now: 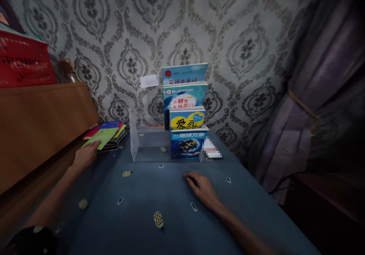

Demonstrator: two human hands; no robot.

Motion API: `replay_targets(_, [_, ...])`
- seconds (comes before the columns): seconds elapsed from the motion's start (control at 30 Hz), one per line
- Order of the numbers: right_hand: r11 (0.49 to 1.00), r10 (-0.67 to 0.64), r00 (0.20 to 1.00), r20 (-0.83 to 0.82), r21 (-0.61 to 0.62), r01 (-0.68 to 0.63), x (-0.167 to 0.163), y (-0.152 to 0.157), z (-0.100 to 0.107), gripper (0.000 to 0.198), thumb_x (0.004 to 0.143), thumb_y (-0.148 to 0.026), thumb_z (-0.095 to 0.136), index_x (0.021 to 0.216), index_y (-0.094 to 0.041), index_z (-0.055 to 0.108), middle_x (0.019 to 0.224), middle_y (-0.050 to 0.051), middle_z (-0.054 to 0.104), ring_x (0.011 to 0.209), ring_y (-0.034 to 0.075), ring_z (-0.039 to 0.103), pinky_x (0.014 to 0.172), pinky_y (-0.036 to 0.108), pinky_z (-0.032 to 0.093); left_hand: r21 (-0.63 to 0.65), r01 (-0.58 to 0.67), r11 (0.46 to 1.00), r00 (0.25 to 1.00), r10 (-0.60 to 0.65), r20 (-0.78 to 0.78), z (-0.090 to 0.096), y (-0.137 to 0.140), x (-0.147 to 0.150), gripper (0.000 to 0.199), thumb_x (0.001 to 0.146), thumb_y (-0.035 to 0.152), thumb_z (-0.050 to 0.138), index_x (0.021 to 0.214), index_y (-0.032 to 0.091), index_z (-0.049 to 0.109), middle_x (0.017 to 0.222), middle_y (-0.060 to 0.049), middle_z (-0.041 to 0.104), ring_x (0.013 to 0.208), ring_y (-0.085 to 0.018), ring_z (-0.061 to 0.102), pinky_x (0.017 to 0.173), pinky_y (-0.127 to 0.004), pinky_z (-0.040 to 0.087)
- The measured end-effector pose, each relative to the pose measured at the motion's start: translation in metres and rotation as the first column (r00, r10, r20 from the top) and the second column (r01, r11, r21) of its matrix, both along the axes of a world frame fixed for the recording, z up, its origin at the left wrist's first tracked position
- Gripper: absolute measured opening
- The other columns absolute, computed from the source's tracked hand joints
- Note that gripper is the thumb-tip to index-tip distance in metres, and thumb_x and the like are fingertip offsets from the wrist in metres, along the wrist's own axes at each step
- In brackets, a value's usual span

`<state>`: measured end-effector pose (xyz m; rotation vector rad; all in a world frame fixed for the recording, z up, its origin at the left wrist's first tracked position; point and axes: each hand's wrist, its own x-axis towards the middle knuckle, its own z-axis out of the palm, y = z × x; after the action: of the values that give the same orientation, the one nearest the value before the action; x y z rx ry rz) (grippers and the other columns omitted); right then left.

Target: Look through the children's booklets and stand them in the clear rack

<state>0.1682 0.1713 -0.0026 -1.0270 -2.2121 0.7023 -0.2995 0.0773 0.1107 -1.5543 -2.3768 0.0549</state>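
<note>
My left hand is at the far left of the table, its fingers closed on the near edge of a light green booklet. That booklet lies on top of a small pile of booklets with pink, blue and yellow covers; my fingertips are partly hidden. My right hand rests on the tablecloth with loosely bent fingers, thumb apart, holding nothing. Just beyond it stands a clear acrylic book rack. Several books fill its right side in steps, with a blue book showing a globe in front.
A wooden cabinet borders the table on the left, with a red basket on top. Patterned wallpaper covers the wall behind. A tied purple curtain hangs at the right. Beside the rack is a blurred white item.
</note>
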Motion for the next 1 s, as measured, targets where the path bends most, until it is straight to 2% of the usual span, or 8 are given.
replay_targets(0.13, [1.0,0.012,1.0,0.003,0.006,-0.012,0.0,0.001,0.0,0.036,0.089,-0.029,0.041,0.099,-0.019,0.074,0.102,0.011,0.075,0.093,0.027,0.071,0.083,0.04,0.054,-0.112,0.144,0.983,0.968,-0.116,0.225,-0.02,-0.059,0.01,0.058,0.094,0.043,0.042,0.149,0.024,0.048,0.15,-0.009,0.052,0.134,-0.034,0.053,0.104,-0.044,0.047])
replay_targets(0.23, [1.0,0.022,1.0,0.007,0.013,-0.022,0.0,0.002,-0.002,0.036,0.089,-0.029,0.041,0.099,-0.019,0.074,0.102,0.011,0.075,0.093,0.027,0.071,0.084,0.039,0.054,-0.241,0.322,0.916,0.837,-0.157,0.524,-0.031,-0.088,0.005,0.066,0.087,0.066,0.05,0.142,0.031,0.056,0.144,-0.003,0.059,0.13,-0.033,0.057,0.105,-0.041,0.047])
replay_targets(0.3, [1.0,0.019,1.0,0.015,0.014,-0.019,-0.001,0.002,-0.003,0.035,0.089,-0.03,0.042,0.099,-0.02,0.074,0.101,0.011,0.075,0.091,0.027,0.071,0.084,0.039,0.054,-0.199,0.353,0.914,0.775,-0.166,0.61,-0.038,-0.09,-0.003,0.073,0.086,0.074,0.045,0.143,0.029,0.055,0.145,-0.003,0.058,0.13,-0.032,0.056,0.108,-0.041,0.044])
replay_targets(0.47, [1.0,0.013,1.0,0.015,0.015,-0.013,-0.001,0.0,-0.002,0.035,0.089,-0.029,0.042,0.099,-0.02,0.074,0.099,0.01,0.075,0.09,0.026,0.07,0.082,0.038,0.054,0.052,0.224,0.973,0.842,-0.22,0.492,-0.073,-0.035,-0.011,0.097,0.084,0.084,0.025,0.145,0.013,0.05,0.15,-0.015,0.051,0.138,-0.035,0.047,0.116,-0.045,0.036])
replay_targets(0.63, [1.0,0.002,1.0,0.008,0.02,-0.002,-0.001,-0.001,-0.002,0.033,0.089,-0.026,0.044,0.099,-0.02,0.075,0.1,0.01,0.076,0.092,0.025,0.071,0.083,0.037,0.054,0.005,0.172,0.985,0.906,-0.16,0.391,-0.105,0.016,0.006,0.071,0.096,0.058,0.029,0.151,0.014,0.041,0.16,-0.016,0.035,0.148,-0.034,0.033,0.115,-0.054,0.033])
replay_targets(0.73, [1.0,0.004,1.0,0.021,0.024,-0.005,-0.001,-0.001,-0.003,0.033,0.09,-0.025,0.043,0.099,-0.02,0.074,0.099,0.01,0.075,0.092,0.025,0.07,0.083,0.036,0.053,-0.025,0.189,0.982,0.919,-0.167,0.357,-0.111,0.023,0.011,0.064,0.098,0.052,0.026,0.149,0.019,0.046,0.159,-0.013,0.037,0.145,-0.033,0.038,0.114,-0.056,0.034])
replay_targets(0.83, [1.0,0.003,0.999,0.04,0.028,-0.004,-0.001,-0.001,-0.003,0.033,0.09,-0.023,0.042,0.101,-0.019,0.073,0.1,0.01,0.075,0.093,0.025,0.07,0.085,0.036,0.052,0.0,0.218,0.976,0.922,-0.206,0.329,-0.115,0.017,0.011,0.063,0.098,0.051,0.027,0.147,0.018,0.05,0.157,-0.013,0.042,0.141,-0.03,0.046,0.115,-0.049,0.036])
replay_targets(1.0, [0.999,0.008,0.997,0.076,0.031,-0.011,0.0,-0.004,-0.002,0.031,0.092,-0.021,0.044,0.104,-0.019,0.072,0.103,0.01,0.074,0.096,0.024,0.069,0.086,0.036,0.051,0.047,0.202,0.978,0.928,-0.206,0.31,-0.127,0.0,0.017,0.064,0.098,0.052,0.027,0.146,0.017,0.051,0.154,-0.013,0.046,0.142,-0.031,0.043,0.116,-0.049,0.036])
